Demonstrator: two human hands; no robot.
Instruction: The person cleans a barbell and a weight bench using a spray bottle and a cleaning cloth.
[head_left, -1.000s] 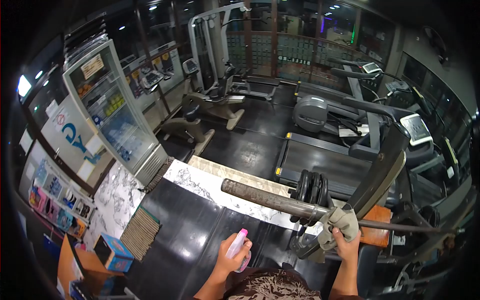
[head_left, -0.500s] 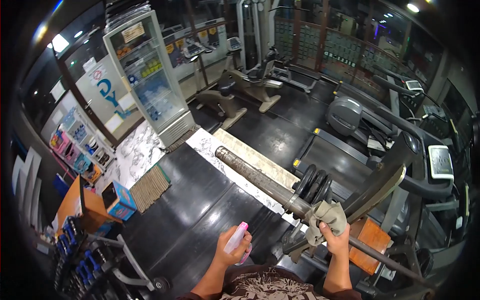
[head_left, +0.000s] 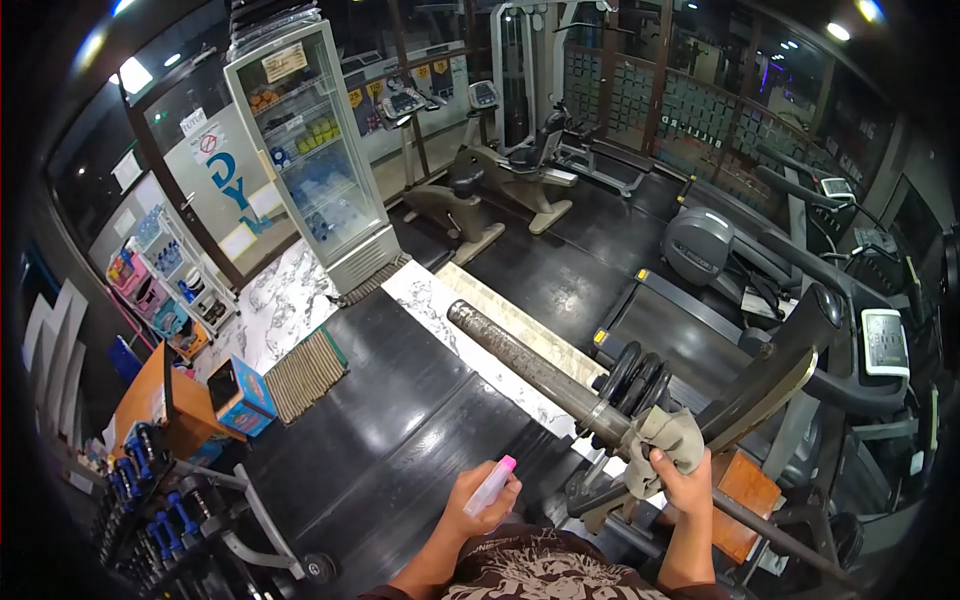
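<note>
My left hand [head_left: 480,500] is wrapped round a small clear bottle [head_left: 488,487] with a pink top, low in the middle of the view. Grey-beige cloth [head_left: 664,445] is bunched in my right hand [head_left: 684,482], its thumb pressed on the folds. That cloth lies against the end of a worn metal bar [head_left: 530,362], beside its collar, and covers part of the metal. Black weight plates [head_left: 635,380] sit just behind the bar, above the cloth.
A dumbbell rack [head_left: 235,515] stands at the lower left, near an orange desk [head_left: 165,400] and a blue box [head_left: 242,398]. Farther back are a glass-door fridge [head_left: 310,150] and exercise bikes [head_left: 455,210]. Treadmills [head_left: 670,320] and an orange board [head_left: 745,505] are at the right.
The whole view has shifted a little, so the room appears slightly lower and to the right. Both hands still hold the bottle and the cloth, and the bottle is tilted more to the right.
</note>
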